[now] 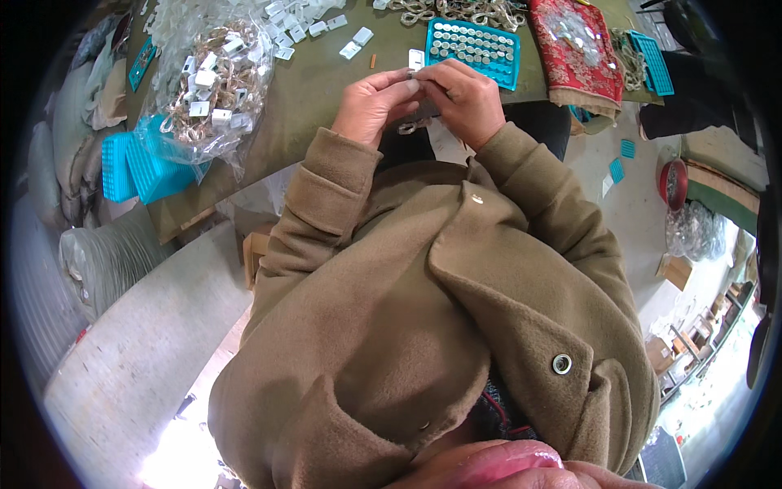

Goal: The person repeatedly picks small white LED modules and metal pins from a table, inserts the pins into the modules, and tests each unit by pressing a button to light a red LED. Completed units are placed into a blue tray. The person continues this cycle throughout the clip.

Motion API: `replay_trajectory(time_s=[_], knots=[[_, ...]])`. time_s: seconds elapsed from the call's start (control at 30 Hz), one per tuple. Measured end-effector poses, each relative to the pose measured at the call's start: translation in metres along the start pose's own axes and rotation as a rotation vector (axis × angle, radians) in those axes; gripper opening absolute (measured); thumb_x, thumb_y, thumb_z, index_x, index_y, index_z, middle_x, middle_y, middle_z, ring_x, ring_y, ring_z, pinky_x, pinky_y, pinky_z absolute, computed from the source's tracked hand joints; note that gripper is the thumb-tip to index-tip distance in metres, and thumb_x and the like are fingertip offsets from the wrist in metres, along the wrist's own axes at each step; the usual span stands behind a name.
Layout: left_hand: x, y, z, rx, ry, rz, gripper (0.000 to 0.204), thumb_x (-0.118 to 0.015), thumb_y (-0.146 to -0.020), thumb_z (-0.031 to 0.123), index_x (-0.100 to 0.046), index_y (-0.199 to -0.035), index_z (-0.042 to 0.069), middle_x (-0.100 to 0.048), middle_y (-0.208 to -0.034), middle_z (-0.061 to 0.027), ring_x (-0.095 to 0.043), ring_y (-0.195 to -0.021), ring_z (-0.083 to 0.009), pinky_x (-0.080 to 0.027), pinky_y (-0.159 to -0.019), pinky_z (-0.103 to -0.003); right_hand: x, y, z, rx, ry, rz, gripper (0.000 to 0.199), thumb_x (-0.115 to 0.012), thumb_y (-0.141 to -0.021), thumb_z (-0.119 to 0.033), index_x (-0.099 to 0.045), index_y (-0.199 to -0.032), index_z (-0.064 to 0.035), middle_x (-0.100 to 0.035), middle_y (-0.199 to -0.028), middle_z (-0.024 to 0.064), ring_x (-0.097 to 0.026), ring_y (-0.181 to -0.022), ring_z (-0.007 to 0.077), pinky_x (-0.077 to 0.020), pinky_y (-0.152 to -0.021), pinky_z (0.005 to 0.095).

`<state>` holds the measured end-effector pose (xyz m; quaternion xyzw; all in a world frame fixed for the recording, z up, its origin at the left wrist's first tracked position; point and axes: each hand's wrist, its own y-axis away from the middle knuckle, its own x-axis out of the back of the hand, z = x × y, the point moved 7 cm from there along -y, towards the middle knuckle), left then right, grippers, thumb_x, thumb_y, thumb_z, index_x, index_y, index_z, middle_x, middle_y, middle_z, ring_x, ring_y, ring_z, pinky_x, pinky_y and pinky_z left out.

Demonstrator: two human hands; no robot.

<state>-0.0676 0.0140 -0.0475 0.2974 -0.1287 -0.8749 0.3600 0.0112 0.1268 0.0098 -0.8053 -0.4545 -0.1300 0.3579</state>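
At the table's near edge my left hand [376, 104] and my right hand [466, 99] meet, fingertips pinched together. What they pinch is small and mostly hidden by the fingers. Just beyond the fingertips shows a small white plastic case [416, 59]; whether it is held or lies on the table I cannot tell. Below the fingers hangs a looped bundle of thin wire [414, 126]. Close to my right hand lies a blue tray [507, 81] with rows of round silvery button cells [476, 42].
On the left, a clear bag [216, 81] of white cases and wire bundles sits by stacked blue trays [155, 163]. Loose white cases [357, 42] and wire bundles [481, 11] lie farther back. A red patterned cloth [554, 73] with small clear pieces lies at right.
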Motion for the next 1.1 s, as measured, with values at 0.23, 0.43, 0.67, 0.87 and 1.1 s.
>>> replay_trajectory(time_s=[0.23,0.43,0.67,0.87,1.1], knots=[[0.005,-0.002,-0.004,0.006,0.081,0.064,0.021,-0.064,-0.091,0.013,-0.064,-0.107,0.000,-0.069,-0.094,-0.0063,-0.067,-0.082,-0.0115,-0.054,-0.068,-0.019,0.003,-0.001,0.018,-0.143,-0.188,-0.012,0.011,-0.066,-0.084,-0.008,-0.069,-0.094,-0.0062,-0.064,-0.081,0.0096,-0.064,-0.071,0.0274,-0.0525,-0.062,0.0328],[0.007,-0.005,-0.003,0.032,0.019,0.070,0.021,-0.060,-0.094,0.020,-0.065,-0.105,0.002,-0.069,-0.091,-0.0030,-0.065,-0.080,-0.0073,-0.053,-0.066,-0.018,0.022,-0.019,0.030,0.013,0.294,0.111,0.011,-0.066,-0.087,-0.013,-0.070,-0.096,-0.0105,-0.064,-0.091,0.0061,-0.065,-0.078,0.0223,-0.0513,-0.065,0.0303],[0.005,-0.003,-0.004,0.007,0.079,0.112,0.021,-0.059,-0.094,0.017,-0.064,-0.105,0.000,-0.069,-0.095,-0.0067,-0.066,-0.084,-0.0095,-0.056,-0.069,-0.020,0.007,-0.020,0.030,0.150,0.526,0.041,0.006,-0.065,-0.082,-0.014,-0.065,-0.088,-0.0121,-0.062,-0.088,0.0036,-0.062,-0.078,0.0264,-0.0504,-0.065,0.0367],[-0.008,-0.002,0.000,0.003,0.188,0.037,0.025,-0.058,-0.094,0.011,-0.060,-0.114,-0.004,-0.068,-0.101,-0.0102,-0.067,-0.088,-0.0119,-0.058,-0.074,-0.021,0.020,-0.022,0.019,0.079,0.139,0.071,0.013,-0.062,-0.083,-0.004,-0.065,-0.096,-0.0076,-0.062,-0.089,0.0060,-0.062,-0.078,0.0258,-0.0502,-0.066,0.0338],[-0.019,0.006,0.008,-0.054,0.170,-0.011,0.029,-0.062,-0.091,0.007,-0.060,-0.117,-0.006,-0.068,-0.099,-0.0107,-0.067,-0.087,-0.0134,-0.056,-0.072,-0.019,0.013,-0.018,0.006,-0.067,-0.195,0.002,0.019,-0.063,-0.083,0.001,-0.063,-0.101,-0.0050,-0.062,-0.090,0.0081,-0.063,-0.080,0.0218,-0.0514,-0.069,0.0295]])
